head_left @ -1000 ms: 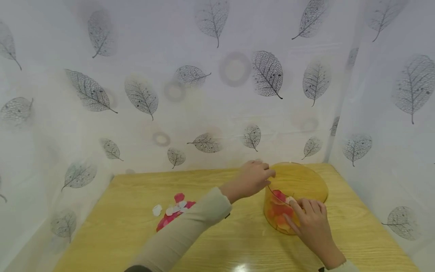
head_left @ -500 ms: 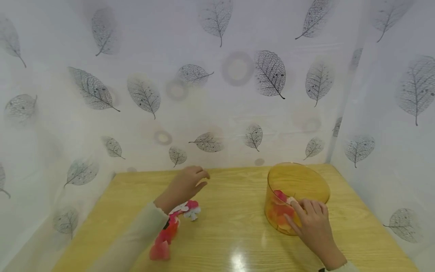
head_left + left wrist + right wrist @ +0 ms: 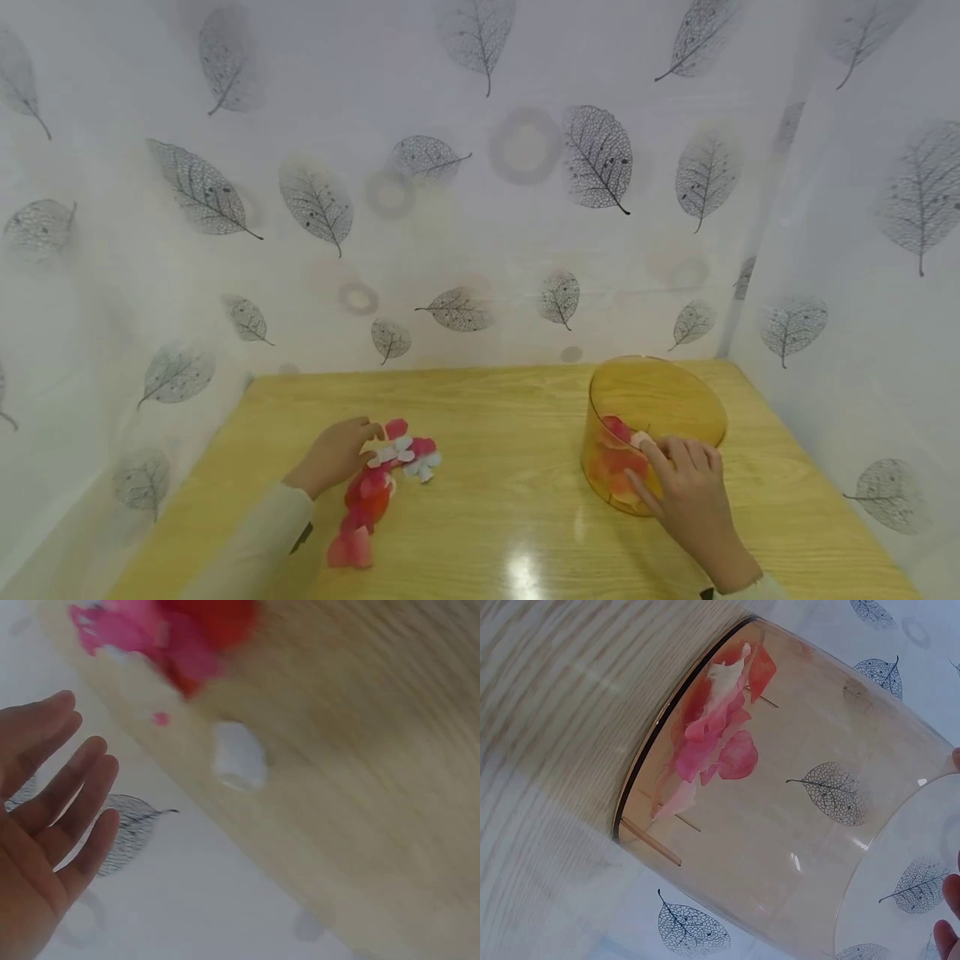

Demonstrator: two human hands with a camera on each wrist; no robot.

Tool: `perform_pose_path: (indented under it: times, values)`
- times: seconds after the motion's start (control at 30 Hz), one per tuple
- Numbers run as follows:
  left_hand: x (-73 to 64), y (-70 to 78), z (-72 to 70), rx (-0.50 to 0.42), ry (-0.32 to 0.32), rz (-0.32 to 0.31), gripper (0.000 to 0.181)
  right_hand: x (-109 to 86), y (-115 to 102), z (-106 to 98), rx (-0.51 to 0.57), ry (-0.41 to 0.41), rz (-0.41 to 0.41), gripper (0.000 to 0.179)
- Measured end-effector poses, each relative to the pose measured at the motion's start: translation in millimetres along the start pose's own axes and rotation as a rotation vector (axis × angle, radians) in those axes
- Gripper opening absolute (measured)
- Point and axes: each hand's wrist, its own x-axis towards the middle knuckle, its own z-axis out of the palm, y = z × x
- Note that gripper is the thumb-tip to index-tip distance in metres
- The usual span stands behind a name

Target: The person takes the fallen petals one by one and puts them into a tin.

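On the left half of the table, a loose pile of red, pink and white petals (image 3: 367, 492) lies in a curved strip. My left hand (image 3: 336, 457) is at the pile's left side, its fingertips overlapping the white petals in the head view. The left wrist view shows these fingers (image 3: 94, 787) spread and loosely bent, with nothing in the palm. At right stands a see-through amber bucket (image 3: 600, 467) with pink, red and white petals (image 3: 712, 727) at its bottom. My right hand (image 3: 690, 496) grips the bucket's near rim, thumb outside and fingers over the opening.
A single white petal (image 3: 240, 756) lies apart from the pile on the wooden table (image 3: 487, 500). White sheets with a leaf print (image 3: 480, 200) hang behind the table and along both sides.
My left hand has gone from the bucket's left rim across the table to the petal pile. Its sleeve no longer covers the pile. My right hand stays at the bucket.
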Motion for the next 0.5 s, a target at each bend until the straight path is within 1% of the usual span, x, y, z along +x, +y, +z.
perform_pose_path:
  times: [0.07, 0.17, 0.33, 0.4, 0.5]
  values:
    - [-1.7, -8.1, 4.0, 0.012, -0.018, -0.008, 0.024, 0.5, 0, -1, -0.001, 0.008, -0.002, 0.058]
    - [-1.2, -15.3, 9.6, 0.013, -0.046, 0.000, 0.023, 1.2, 0, -1, -0.002, 0.021, -0.007, 0.057]
    - [5.6, -18.7, 18.9, -0.043, -0.093, -0.008, 0.019, 1.9, 0, -1, 0.004, 0.014, -0.008, 0.057]
    - [9.0, -19.0, 22.3, -0.057, -0.116, -0.024, 0.018, 1.8, 0, -1, 0.004, 0.005, -0.008, 0.057]
    - [13.4, -19.2, 26.4, -0.067, -0.155, -0.071, 0.017, 1.3, 0, -1, 0.004, -0.004, -0.004, 0.058]
